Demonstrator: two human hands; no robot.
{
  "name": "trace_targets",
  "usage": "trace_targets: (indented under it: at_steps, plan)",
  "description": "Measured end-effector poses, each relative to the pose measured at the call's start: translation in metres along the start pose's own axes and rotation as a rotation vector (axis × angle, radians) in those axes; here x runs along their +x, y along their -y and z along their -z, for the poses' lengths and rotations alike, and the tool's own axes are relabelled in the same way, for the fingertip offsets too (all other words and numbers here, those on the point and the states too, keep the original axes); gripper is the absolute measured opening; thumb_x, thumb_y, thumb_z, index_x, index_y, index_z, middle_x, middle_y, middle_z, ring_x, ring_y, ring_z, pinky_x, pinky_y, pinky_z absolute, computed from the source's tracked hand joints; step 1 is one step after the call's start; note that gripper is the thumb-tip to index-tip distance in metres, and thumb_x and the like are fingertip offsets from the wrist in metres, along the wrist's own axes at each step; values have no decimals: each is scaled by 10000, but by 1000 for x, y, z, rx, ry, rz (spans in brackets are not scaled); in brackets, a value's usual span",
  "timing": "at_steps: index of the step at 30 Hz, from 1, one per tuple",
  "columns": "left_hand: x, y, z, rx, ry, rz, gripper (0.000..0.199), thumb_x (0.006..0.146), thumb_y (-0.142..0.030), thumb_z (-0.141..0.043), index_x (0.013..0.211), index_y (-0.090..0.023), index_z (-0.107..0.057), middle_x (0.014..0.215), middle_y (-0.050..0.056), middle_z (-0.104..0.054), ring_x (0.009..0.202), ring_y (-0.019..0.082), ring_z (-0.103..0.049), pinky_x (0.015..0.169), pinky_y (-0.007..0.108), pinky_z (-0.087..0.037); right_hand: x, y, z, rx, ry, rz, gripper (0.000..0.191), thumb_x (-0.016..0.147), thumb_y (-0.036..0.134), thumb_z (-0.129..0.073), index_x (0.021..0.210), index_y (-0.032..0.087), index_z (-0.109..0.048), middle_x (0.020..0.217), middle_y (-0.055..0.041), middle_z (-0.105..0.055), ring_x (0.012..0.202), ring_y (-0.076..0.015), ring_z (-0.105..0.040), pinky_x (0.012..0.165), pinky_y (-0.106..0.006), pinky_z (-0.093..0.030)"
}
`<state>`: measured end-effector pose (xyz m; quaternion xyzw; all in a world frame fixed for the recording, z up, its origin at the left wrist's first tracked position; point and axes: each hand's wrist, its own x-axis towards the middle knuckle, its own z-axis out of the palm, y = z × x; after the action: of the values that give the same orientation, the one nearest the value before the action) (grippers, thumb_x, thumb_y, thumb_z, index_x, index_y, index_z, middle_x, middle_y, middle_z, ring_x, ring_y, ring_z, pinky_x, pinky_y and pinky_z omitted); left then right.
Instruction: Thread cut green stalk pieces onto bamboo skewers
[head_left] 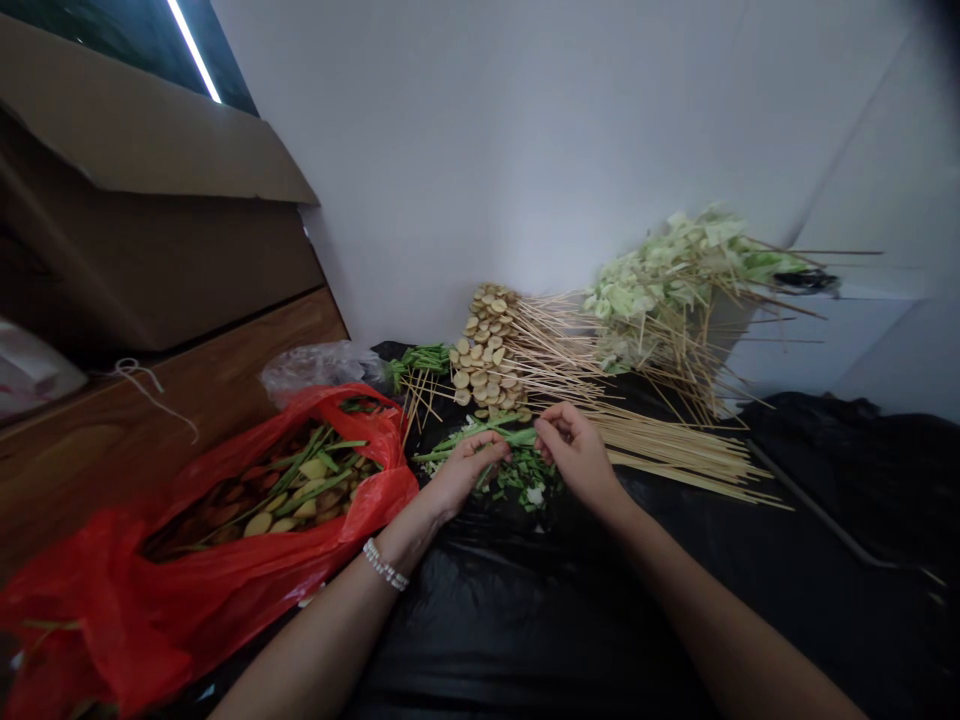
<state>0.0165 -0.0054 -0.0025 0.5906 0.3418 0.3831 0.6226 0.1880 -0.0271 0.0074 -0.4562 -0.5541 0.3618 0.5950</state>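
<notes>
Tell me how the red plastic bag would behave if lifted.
The red bag would probably sag and fold, since its thin sides lie crumpled. The potato slices inside suggest some weight; with its top open, some might spill if tipped.

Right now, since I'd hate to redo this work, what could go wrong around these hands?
The red bag lies open beside the left forearm; a sweep of that arm might catch it and spill some potato slices. The loose sticks lie close to the right hand, which could knock them askew. The skewered slices are piled just beyond the left hand, so a bump might make the pile slide.
</notes>
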Motion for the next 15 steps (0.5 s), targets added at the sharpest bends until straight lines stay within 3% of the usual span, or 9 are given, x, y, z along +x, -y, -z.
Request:
trace_targets:
  at_steps: [4,11,15]
  plan:
    - [0,2,-1,-117,-13,-2,258,774,-386,-640,711,-141,-591,531,-42,-429,432,58,-311,427,218,-174,-1,6,-1,72,8,-57,222,773,420,-604,772,227,-494,548,52,-566,439,-111,-483,424,-226,-387]
    - [1,2,-4,-306,-41,33,209,755,-310,-657,695,-136,-558,522,-57,-389,422,37,-287,391,178,-172,-3,5,-6,68,-14,-36,201,768,392,-605,754,224,-495,561,45,-578,463,-109,-502,437,-218,-394]
    - [8,-5,9,-472,-177,22,229,730,-297,-655,673,-153,-486,513,-86,-332,390,17,-253,358,139,-179,-8,6,-10,66,-15,-38,206,756,394,-612,737,226,-493,539,47,-577,452,-111,-501,424,-216,-384]
